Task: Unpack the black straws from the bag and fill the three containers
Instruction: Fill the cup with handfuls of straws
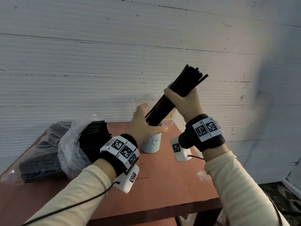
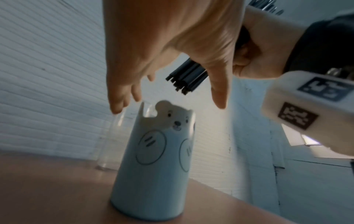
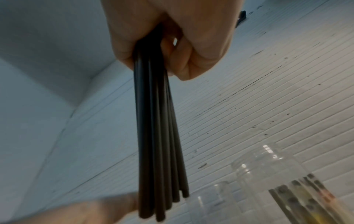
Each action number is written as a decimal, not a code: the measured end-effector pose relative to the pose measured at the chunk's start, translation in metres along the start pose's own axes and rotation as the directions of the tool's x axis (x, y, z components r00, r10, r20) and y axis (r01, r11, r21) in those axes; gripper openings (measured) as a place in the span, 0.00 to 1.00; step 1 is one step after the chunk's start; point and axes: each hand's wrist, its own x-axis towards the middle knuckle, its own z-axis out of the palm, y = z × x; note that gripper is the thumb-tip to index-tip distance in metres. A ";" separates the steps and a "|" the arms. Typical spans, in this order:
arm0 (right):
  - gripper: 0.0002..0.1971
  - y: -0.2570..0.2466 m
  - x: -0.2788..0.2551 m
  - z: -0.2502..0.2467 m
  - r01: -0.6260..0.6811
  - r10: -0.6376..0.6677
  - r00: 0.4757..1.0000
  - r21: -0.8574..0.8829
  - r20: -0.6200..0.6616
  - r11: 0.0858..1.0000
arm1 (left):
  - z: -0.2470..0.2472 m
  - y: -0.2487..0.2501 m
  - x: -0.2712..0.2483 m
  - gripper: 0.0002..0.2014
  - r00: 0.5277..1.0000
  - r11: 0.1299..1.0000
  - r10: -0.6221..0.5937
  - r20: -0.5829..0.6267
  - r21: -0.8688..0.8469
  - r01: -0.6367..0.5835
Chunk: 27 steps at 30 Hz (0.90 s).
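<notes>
My right hand [image 1: 179, 97] grips a bundle of black straws [image 1: 164, 105] around its middle, tilted with the top ends up and to the right. The straws' lower ends [image 2: 184, 81] hang just above the mouth of a pale blue bear cup [image 2: 153, 159] standing on the table. My left hand [image 2: 168, 103] hovers over that cup [image 1: 152, 144] with fingers and thumb spread on either side of the straw ends, holding nothing. An opened clear plastic bag [image 1: 68, 144] full of black straws lies on the table's left side.
A clear glass [image 1: 144, 100] stands behind the bear cup near the wall. A clear jar [image 3: 268, 174] and a clear container holding a few dark straws [image 3: 306, 200] stand nearby. The reddish table [image 1: 162, 185] ends at a front edge and a right edge.
</notes>
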 end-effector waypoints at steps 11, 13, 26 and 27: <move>0.16 0.046 0.028 0.016 -0.164 0.174 0.983 -0.157 0.052 0.974 | -0.006 -0.033 0.032 0.43 0.926 0.943 -0.299 0.232 0.219 0.249; 0.20 0.057 0.028 0.022 -0.206 0.245 0.960 -0.252 0.135 0.945 | -0.009 -0.040 0.034 0.41 0.915 0.948 -0.281 0.289 0.235 0.216; 0.26 0.081 0.020 0.035 -0.237 0.433 0.857 -0.533 0.278 0.812 | -0.011 -0.027 0.013 0.57 0.942 0.967 -0.244 0.229 0.126 0.220; 0.29 0.080 0.020 0.034 -0.260 0.441 0.859 -0.520 0.261 0.813 | -0.011 -0.026 0.013 0.56 0.943 0.966 -0.248 0.223 0.135 0.222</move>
